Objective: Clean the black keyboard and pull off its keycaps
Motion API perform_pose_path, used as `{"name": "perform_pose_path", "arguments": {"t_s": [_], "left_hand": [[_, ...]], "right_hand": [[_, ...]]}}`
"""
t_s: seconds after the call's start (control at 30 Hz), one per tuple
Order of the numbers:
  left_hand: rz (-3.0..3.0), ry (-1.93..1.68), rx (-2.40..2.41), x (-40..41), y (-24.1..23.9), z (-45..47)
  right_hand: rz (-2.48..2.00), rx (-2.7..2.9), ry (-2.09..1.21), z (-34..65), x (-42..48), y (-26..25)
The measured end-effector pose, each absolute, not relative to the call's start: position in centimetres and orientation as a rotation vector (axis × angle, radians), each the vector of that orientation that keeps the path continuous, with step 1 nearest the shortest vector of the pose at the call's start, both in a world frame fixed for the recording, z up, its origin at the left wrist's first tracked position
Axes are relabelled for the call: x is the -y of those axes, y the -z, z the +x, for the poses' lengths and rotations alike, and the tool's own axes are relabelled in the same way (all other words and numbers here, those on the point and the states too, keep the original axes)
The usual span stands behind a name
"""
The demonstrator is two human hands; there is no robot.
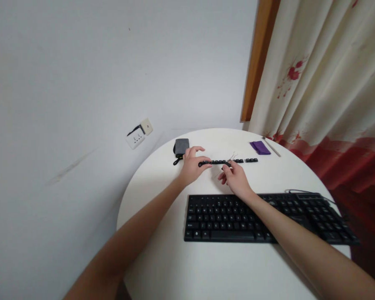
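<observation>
A row of small black keycaps (238, 161) runs left to right across the white round table. My left hand (191, 167) is at the row's left end, its thumb and a finger closed around a keycap (203, 163) there while other fingers stick out. My right hand (236, 179) grips the black handle of what looks like a wire keycap puller (226, 165); thin wires show above and below the fingers. Nearer me lies a black keyboard (231, 236), partly covered by my right forearm. Along its back left edge, the top row shows small stubs in place of full caps.
A dark grey pouch or box (182, 147) with a black strap loop sits behind my left hand. Toward the back right are a folded purple cloth (260, 147) and a slim brush-like stick (272, 148). A wall with a socket (135, 138) borders the left; a curtain (303, 83) hangs right.
</observation>
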State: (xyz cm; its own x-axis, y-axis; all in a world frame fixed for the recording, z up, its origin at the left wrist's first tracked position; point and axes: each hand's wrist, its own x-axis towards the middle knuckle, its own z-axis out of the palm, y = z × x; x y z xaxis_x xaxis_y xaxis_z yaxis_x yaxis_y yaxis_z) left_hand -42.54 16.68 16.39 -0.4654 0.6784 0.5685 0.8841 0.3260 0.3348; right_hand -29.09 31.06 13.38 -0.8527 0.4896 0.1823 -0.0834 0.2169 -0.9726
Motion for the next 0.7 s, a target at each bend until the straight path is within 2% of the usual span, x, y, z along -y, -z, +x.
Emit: {"name": "perform_pose_path", "arguments": {"t_s": [0.1,0.2,0.4,0.7], "left_hand": [[-1.459,0.641,2.307,-17.4,-16.1,-44.1],[-1.477,0.542,2.303,-17.4,-14.8,-44.6],[-1.490,0.501,2.332,-16.2,-12.7,-44.9],[-1.437,0.521,2.341,-15.9,-12.9,-44.6]], "right_hand": [[-0.377,2.027,-1.669,-29.1,-31.2,-13.2],[-0.424,1.990,-1.672,-29.2,-31.3,-13.2],[-0.409,1.979,-1.690,-29.2,-31.3,-13.1],[-0.357,1.987,-1.663,-29.1,-31.3,-13.1]]}}
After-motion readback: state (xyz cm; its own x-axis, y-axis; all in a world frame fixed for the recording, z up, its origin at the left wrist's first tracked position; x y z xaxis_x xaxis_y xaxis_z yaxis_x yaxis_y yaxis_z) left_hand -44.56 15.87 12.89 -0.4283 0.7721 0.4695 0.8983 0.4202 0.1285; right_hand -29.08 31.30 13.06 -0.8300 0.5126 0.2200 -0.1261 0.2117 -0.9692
